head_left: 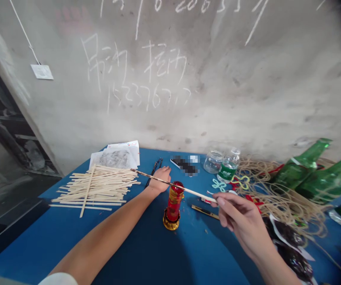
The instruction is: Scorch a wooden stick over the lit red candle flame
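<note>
Right hand (244, 221) has its fingers (222, 202) pinched on a thin bamboo stick (173, 185), which passes over a red-and-gold lamp (174, 202); left hand (161, 179) lies relaxed on the blue worktop (206, 245), fingers gripping nothing, with a stick pile (94, 190) toward the worktop's left edge

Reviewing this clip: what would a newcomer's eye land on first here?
The right hand holding a thin bamboo strip across a red-and-gold lamp on the blue table stands out first. Above, white chalk writing marks the concrete wall; at right, green glass bottles lie among tangled twine.
</note>
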Available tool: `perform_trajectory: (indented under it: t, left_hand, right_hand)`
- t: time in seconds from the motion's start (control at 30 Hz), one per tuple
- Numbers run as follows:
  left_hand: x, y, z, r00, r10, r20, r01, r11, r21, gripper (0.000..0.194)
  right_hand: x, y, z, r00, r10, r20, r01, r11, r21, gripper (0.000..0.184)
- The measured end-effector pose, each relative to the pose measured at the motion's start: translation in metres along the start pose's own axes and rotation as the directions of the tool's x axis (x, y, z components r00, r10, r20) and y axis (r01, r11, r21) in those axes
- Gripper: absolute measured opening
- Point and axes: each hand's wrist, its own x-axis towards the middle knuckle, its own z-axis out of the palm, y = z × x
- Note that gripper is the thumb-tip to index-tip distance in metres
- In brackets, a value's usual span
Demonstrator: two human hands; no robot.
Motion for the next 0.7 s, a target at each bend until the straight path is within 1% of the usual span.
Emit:
perform_trajectory:
  t: [0.27,0.47,0.7]
  left_hand:
    - [0.000,-0.003,0.003,0.998,0.022,-0.050,-0.022,1.000,0.012,0.050]
    - [0.000,-0.005,0.007,0.995,0.026,-0.093,-0.025,1.000,0.011,0.047]
    - [0.000,-0.006,0.009,0.994,0.030,-0.109,-0.029,1.000,0.008,0.045]
  right_hand:
    - [0.001,0.003,0.000,1.000,0.005,0.007,-0.005,1.000,-0.011,0.036]
    - [0.002,0.007,0.000,0.999,-0.036,-0.003,0.035,0.998,-0.050,0.038]
    - [-0.003,0.003,0.010,0.996,-0.022,-0.092,0.017,0.998,-0.057,0.039]
